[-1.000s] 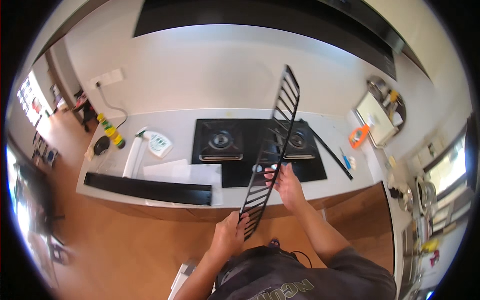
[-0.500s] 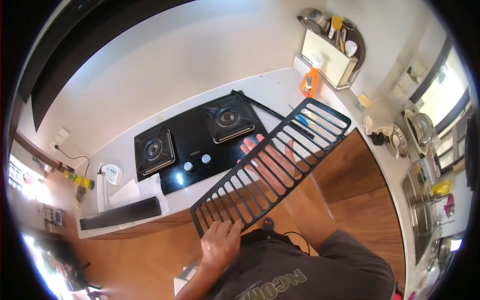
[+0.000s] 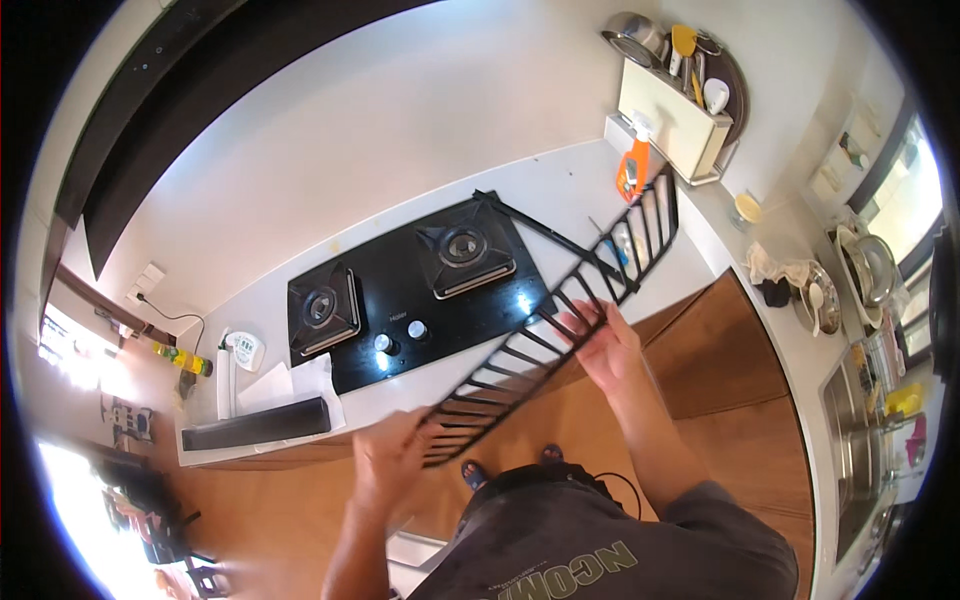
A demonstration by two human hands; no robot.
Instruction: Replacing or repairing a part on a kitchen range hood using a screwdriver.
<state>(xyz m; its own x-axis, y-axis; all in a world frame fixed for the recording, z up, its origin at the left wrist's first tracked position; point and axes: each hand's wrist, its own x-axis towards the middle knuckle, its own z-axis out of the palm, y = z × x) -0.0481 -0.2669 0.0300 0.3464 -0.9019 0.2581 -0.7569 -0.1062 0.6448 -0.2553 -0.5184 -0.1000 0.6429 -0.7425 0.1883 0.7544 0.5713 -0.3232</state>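
Observation:
A long black slatted grille [image 3: 510,365] is held up between my hands, tilted, running from lower left to upper right in front of the hob. My left hand [image 3: 392,452] is closed on its lower-left end, somewhat blurred. Under the middle of its near long edge, my right hand [image 3: 607,350] has its fingers curled round the frame and slats. Behind the grille lies the black gas hob [image 3: 395,345] with two burners and two silver knobs. A black bar [image 3: 548,230] rests across the hob's right corner and passes behind the grille.
A long black trough-like piece [image 3: 257,425] lies on white paper at the counter's front left. An orange spray bottle [image 3: 634,165] stands at the back right beside a utensil holder [image 3: 672,118]. Bowls [image 3: 820,300] and a sink [image 3: 845,425] line the right counter.
The grille has turned about its long axis, so its slats show more edge-on. My right hand has gone from spread behind the slats to curled round the near edge. The view shifted slightly.

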